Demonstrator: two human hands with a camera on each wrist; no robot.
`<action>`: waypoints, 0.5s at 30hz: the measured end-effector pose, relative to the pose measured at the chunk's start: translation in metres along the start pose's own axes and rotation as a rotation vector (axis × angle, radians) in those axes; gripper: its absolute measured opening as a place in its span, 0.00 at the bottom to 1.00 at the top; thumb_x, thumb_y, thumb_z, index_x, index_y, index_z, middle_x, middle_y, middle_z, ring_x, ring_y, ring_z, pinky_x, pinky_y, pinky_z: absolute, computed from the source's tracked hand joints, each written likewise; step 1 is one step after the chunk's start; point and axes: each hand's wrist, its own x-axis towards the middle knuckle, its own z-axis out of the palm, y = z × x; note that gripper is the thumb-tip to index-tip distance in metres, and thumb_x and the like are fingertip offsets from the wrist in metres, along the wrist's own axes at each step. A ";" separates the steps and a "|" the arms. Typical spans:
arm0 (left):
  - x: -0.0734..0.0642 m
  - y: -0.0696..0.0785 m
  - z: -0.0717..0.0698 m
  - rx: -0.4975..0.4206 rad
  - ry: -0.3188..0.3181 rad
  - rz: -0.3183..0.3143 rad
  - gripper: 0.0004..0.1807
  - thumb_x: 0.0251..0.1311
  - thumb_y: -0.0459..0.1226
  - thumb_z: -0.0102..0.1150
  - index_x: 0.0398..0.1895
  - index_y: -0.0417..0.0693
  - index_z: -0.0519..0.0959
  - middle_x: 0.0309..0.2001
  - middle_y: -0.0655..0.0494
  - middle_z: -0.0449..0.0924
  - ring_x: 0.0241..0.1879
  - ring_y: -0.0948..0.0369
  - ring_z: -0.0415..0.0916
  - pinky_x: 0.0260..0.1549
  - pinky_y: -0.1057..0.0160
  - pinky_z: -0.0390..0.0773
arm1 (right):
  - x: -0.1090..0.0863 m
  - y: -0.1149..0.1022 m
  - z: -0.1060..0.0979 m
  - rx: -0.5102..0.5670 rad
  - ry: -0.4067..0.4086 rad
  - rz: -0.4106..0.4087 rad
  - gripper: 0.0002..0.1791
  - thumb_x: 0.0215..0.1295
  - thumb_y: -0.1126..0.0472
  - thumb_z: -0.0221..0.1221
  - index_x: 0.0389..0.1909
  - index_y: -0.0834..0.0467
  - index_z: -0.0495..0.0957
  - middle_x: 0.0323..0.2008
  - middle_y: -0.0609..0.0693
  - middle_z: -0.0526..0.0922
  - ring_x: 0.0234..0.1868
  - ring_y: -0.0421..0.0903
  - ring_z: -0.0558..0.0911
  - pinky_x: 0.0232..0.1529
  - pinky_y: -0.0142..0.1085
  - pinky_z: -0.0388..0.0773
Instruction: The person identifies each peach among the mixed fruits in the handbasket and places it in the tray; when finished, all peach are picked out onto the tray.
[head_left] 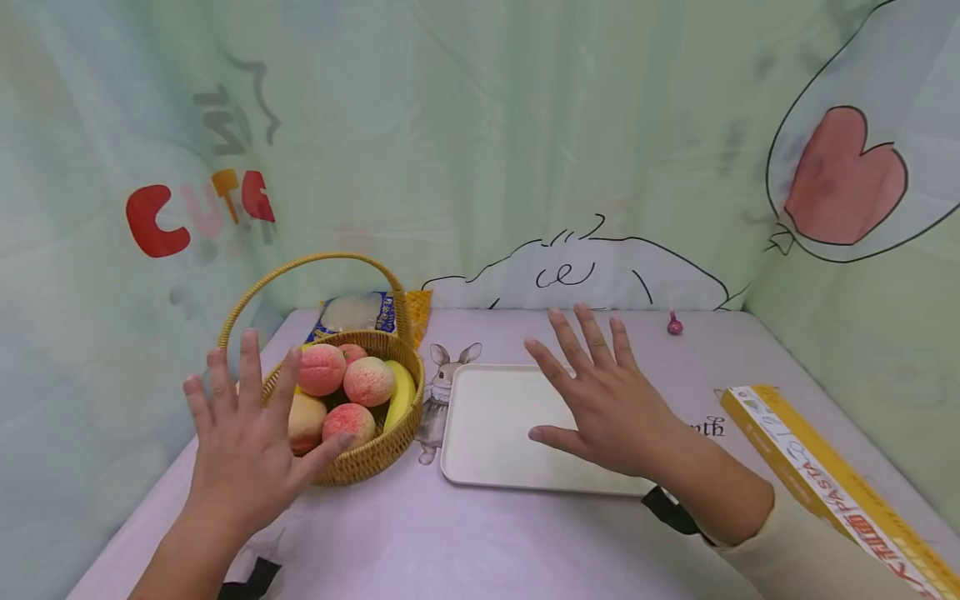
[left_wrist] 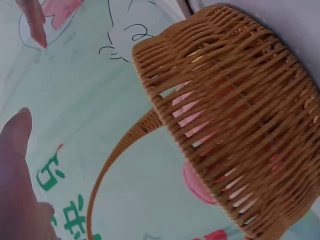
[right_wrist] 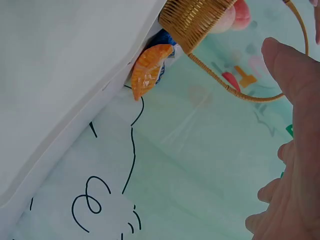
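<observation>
My left hand (head_left: 243, 454) is raised with its fingers spread, in front of the wicker basket (head_left: 375, 458) and overlapping its left side in the head view. Several peaches (head_left: 369, 382) and a banana (head_left: 402, 393) lie in the basket, under its tall arched handle (head_left: 322, 257). My right hand (head_left: 611, 404), also spread and holding nothing, is raised over the right part of a white tray (head_left: 495, 433). In the left wrist view the basket's woven side (left_wrist: 235, 110) fills the right half, with the left thumb (left_wrist: 17, 135) at the left edge. The right thumb (right_wrist: 285, 65) shows in the right wrist view.
Behind the basket lies a blue and orange bag (head_left: 356, 313). A long yellow pasta box (head_left: 832, 483) rests along the table's right side. Near the back edge sits a small purple-pink item (head_left: 675, 324). Printed curtains (head_left: 480, 150) enclose the table (head_left: 420, 542) at the back and sides.
</observation>
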 end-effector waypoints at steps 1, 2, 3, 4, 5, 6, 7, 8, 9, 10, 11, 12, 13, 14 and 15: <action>0.000 -0.002 0.001 -0.015 0.019 -0.012 0.58 0.59 0.83 0.22 0.85 0.61 0.36 0.84 0.45 0.22 0.81 0.36 0.18 0.70 0.24 0.27 | 0.002 -0.001 0.000 0.003 -0.008 -0.003 0.58 0.64 0.25 0.58 0.84 0.49 0.45 0.84 0.60 0.31 0.83 0.64 0.27 0.76 0.69 0.33; -0.001 -0.004 0.003 -0.032 0.038 -0.024 0.59 0.59 0.83 0.24 0.85 0.61 0.36 0.84 0.45 0.22 0.81 0.35 0.19 0.70 0.24 0.27 | 0.003 -0.002 0.000 0.011 -0.017 -0.006 0.58 0.64 0.25 0.58 0.84 0.49 0.45 0.84 0.60 0.30 0.83 0.64 0.27 0.76 0.69 0.33; -0.002 -0.006 0.004 -0.048 0.056 -0.036 0.59 0.59 0.82 0.25 0.85 0.61 0.36 0.84 0.44 0.23 0.81 0.34 0.20 0.70 0.24 0.27 | 0.005 -0.002 0.000 0.019 -0.025 -0.009 0.58 0.65 0.25 0.57 0.84 0.49 0.45 0.84 0.60 0.30 0.83 0.64 0.27 0.76 0.69 0.34; -0.003 -0.008 0.005 -0.061 0.068 -0.050 0.59 0.59 0.82 0.25 0.85 0.61 0.35 0.84 0.44 0.23 0.81 0.34 0.21 0.71 0.24 0.28 | 0.006 -0.003 0.001 0.027 -0.032 -0.012 0.57 0.65 0.25 0.57 0.84 0.49 0.44 0.84 0.60 0.29 0.83 0.64 0.27 0.76 0.69 0.35; -0.003 -0.010 0.006 -0.078 0.077 -0.066 0.59 0.59 0.82 0.26 0.85 0.61 0.34 0.84 0.44 0.23 0.81 0.33 0.22 0.71 0.25 0.28 | 0.008 -0.004 0.001 0.035 -0.040 -0.015 0.57 0.65 0.25 0.57 0.85 0.49 0.44 0.84 0.59 0.29 0.83 0.63 0.27 0.76 0.69 0.35; -0.004 -0.012 0.007 -0.099 0.087 -0.080 0.59 0.59 0.82 0.28 0.85 0.60 0.34 0.84 0.44 0.23 0.81 0.33 0.24 0.72 0.25 0.28 | 0.010 -0.005 0.002 0.046 -0.047 -0.017 0.57 0.65 0.25 0.57 0.85 0.49 0.44 0.84 0.59 0.29 0.83 0.63 0.27 0.76 0.69 0.36; -0.004 -0.014 0.008 -0.119 0.092 -0.094 0.60 0.59 0.82 0.29 0.85 0.60 0.33 0.84 0.43 0.23 0.81 0.32 0.25 0.72 0.26 0.29 | 0.012 -0.005 0.002 0.062 -0.054 -0.019 0.57 0.66 0.25 0.57 0.85 0.49 0.43 0.84 0.59 0.28 0.83 0.63 0.27 0.76 0.69 0.37; -0.004 -0.016 0.009 -0.142 0.092 -0.108 0.61 0.59 0.82 0.31 0.85 0.59 0.32 0.84 0.43 0.23 0.81 0.31 0.26 0.72 0.26 0.29 | 0.014 -0.006 0.003 0.078 -0.060 -0.020 0.57 0.66 0.25 0.57 0.85 0.49 0.43 0.84 0.59 0.28 0.83 0.63 0.27 0.76 0.69 0.37; -0.004 -0.018 0.009 -0.167 0.089 -0.126 0.62 0.59 0.81 0.34 0.85 0.58 0.31 0.84 0.42 0.23 0.81 0.31 0.26 0.73 0.27 0.29 | 0.016 -0.007 0.003 0.096 -0.066 -0.022 0.58 0.66 0.25 0.57 0.85 0.49 0.43 0.84 0.59 0.28 0.83 0.63 0.28 0.76 0.69 0.37; -0.004 -0.020 0.010 -0.192 0.082 -0.147 0.62 0.59 0.80 0.38 0.85 0.57 0.31 0.84 0.42 0.24 0.81 0.31 0.27 0.73 0.28 0.29 | 0.018 -0.009 0.004 0.115 -0.070 -0.025 0.58 0.66 0.25 0.57 0.85 0.49 0.43 0.84 0.59 0.29 0.83 0.63 0.28 0.76 0.69 0.38; -0.004 -0.022 0.010 -0.213 0.074 -0.170 0.63 0.60 0.79 0.42 0.84 0.56 0.30 0.84 0.42 0.24 0.81 0.31 0.28 0.74 0.29 0.29 | 0.020 -0.010 0.004 0.133 -0.074 -0.028 0.58 0.66 0.25 0.57 0.85 0.49 0.42 0.84 0.59 0.29 0.84 0.62 0.29 0.77 0.68 0.38; -0.004 -0.024 0.009 -0.227 0.069 -0.190 0.64 0.60 0.77 0.47 0.84 0.54 0.30 0.84 0.41 0.25 0.81 0.32 0.29 0.74 0.29 0.30 | 0.022 -0.012 0.004 0.151 -0.077 -0.032 0.58 0.66 0.26 0.57 0.85 0.49 0.42 0.84 0.59 0.30 0.84 0.62 0.30 0.77 0.68 0.39; -0.004 -0.025 0.009 -0.238 0.060 -0.210 0.64 0.61 0.74 0.51 0.84 0.52 0.30 0.84 0.40 0.26 0.81 0.32 0.30 0.75 0.30 0.31 | 0.025 -0.013 0.004 0.171 -0.077 -0.040 0.58 0.66 0.26 0.57 0.85 0.49 0.42 0.84 0.60 0.31 0.84 0.63 0.31 0.77 0.68 0.40; -0.003 -0.027 0.009 -0.245 0.052 -0.233 0.64 0.62 0.72 0.55 0.84 0.51 0.30 0.84 0.40 0.27 0.82 0.34 0.31 0.75 0.31 0.32 | 0.027 -0.015 0.004 0.187 -0.080 -0.046 0.58 0.66 0.26 0.57 0.85 0.49 0.41 0.84 0.59 0.31 0.84 0.62 0.31 0.77 0.67 0.40; -0.003 -0.028 0.009 -0.247 0.039 -0.262 0.64 0.62 0.69 0.57 0.84 0.50 0.30 0.84 0.40 0.28 0.82 0.35 0.32 0.76 0.32 0.33 | 0.030 -0.017 0.004 0.205 -0.081 -0.053 0.58 0.66 0.26 0.57 0.85 0.49 0.41 0.84 0.59 0.31 0.84 0.62 0.32 0.78 0.66 0.41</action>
